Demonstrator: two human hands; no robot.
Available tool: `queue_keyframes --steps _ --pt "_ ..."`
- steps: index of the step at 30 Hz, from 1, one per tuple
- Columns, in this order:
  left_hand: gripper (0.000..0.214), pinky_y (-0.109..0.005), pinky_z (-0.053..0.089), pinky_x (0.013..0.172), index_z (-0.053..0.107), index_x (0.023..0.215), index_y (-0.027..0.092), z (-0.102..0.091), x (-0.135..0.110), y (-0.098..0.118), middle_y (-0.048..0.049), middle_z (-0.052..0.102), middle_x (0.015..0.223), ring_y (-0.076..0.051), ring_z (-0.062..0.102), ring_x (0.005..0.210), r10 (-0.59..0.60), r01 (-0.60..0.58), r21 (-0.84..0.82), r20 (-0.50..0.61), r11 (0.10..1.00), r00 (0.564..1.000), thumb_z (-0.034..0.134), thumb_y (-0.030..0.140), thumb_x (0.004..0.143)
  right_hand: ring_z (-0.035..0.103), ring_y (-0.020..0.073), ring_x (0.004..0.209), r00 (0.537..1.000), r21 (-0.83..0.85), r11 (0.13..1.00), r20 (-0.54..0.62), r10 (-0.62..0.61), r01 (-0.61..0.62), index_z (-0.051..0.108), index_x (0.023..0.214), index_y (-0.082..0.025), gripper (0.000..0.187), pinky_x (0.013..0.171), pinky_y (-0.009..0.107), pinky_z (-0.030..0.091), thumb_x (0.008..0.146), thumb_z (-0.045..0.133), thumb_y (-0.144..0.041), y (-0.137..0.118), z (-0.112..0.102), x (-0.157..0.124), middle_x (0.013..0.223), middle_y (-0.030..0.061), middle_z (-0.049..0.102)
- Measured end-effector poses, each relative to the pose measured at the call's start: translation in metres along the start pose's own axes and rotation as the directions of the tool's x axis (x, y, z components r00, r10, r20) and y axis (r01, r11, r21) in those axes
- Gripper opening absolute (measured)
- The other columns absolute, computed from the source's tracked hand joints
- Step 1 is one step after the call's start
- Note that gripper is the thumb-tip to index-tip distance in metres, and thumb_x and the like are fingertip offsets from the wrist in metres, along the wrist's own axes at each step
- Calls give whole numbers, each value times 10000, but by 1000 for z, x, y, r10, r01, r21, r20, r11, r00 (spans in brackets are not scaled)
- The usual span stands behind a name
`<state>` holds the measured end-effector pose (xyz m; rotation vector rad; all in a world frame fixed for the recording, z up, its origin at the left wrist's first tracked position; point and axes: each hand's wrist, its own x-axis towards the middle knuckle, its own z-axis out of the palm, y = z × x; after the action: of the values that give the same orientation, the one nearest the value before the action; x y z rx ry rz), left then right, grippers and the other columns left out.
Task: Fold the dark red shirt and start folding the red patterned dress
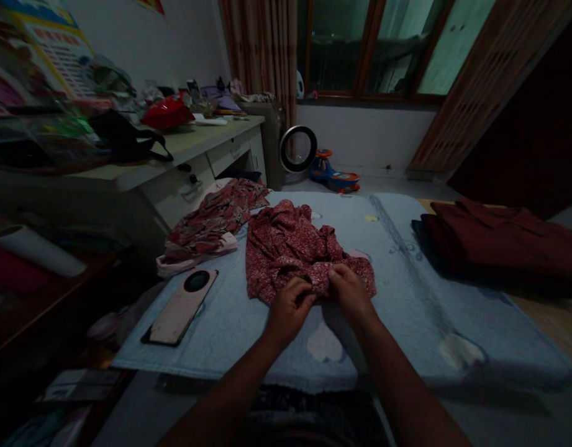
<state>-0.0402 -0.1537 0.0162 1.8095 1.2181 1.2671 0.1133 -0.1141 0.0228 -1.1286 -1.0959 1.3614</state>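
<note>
Fingers (307,300) of left hand (286,312) and right hand (353,293) pinched closed on red garment (292,233) | toward blue-covered worktop's (425,326) front edge | uneven tugging could leave it creased

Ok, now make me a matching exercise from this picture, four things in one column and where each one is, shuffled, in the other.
Things
1. Phone
2. Speckled cloth
3. Folded clothes
4. Ride-on toy

Places
A. On the floor, below the window
B. Stacked at the right side of the view
C. Flat on the left part of the blue cover
D. Between the fingers of the left hand and right hand

Right pairs: 1-C, 2-D, 3-B, 4-A.
</note>
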Motion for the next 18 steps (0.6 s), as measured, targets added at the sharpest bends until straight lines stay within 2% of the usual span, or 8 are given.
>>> queue_keyframes --steps 1,3,5,7,10,13,16,18 --pt "72 -265 461 804 638 899 194 0 -1 1 -29 614 919 -160 590 888 16 -16 10 -2 1000 1000 567 206 899 474 133 537 1000 23 999 -2 26 -26 511 818 -227 275 515 258 392 748 627 -467 1 0 0 632 -55 510" --pt "92 -274 458 826 624 924 196 0 -4 4 -35 622 941 -165 594 910 39 -40 52 14 998 999 534 212 922 460 131 513 999 -32 999 -41 6 -8 511 870 -232 283 497 252 371 736 646 -441 1 0 -2 607 -69 488" --pt "137 -284 457 827 612 978 203 0 -5 6 -38 640 957 -170 609 909 25 -29 108 42 994 999 479 219 950 500 147 555 990 -210 973 -82 -115 96 529 953 -231 269 529 265 393 767 628 -398 -3 -4 -5 646 -54 528" --pt "180 -291 463 806 599 1050 213 -3 -5 8 -37 667 972 -177 632 895 -17 8 160 56 987 998 442 231 965 572 179 697 947 -448 862 -90 -307 237 561 985 -225 207 647 303 448 813 580 -339 -9 -13 -9 780 -1 608" --pt "212 -304 469 830 586 1116 224 -15 0 9 -39 693 1020 -191 654 934 -53 47 200 24 979 998 448 245 958 583 221 902 858 -697 618 -7 -513 364 604 891 -218 106 822 365 453 842 527 -272 -15 -36 -13 943 60 631" --pt "229 -314 467 898 596 1134 223 -34 10 12 -42 691 1087 -198 645 1014 -52 56 180 -26 982 998 490 265 936 562 257 1001 830 -782 484 75 -553 392 617 937 -216 140 898 422 438 833 552 -283 -10 -64 -13 1026 84 625" --pt "265 -315 479 910 620 1150 226 -54 17 12 -46 689 1124 -202 641 1039 -76 64 114 107 991 991 510 319 928 532 299 1115 839 -815 426 128 -529 393 593 1112 -211 332 970 493 412 802 605 -329 -1 -86 -10 1183 121 598" --pt "272 -329 482 916 642 1113 224 -65 20 9 -51 690 1100 -203 636 1035 -88 70 113 161 991 983 451 336 954 516 309 1157 839 -826 400 151 -522 397 586 1149 -212 370 996 511 399 802 612 -336 2 -91 -9 1231 130 580"
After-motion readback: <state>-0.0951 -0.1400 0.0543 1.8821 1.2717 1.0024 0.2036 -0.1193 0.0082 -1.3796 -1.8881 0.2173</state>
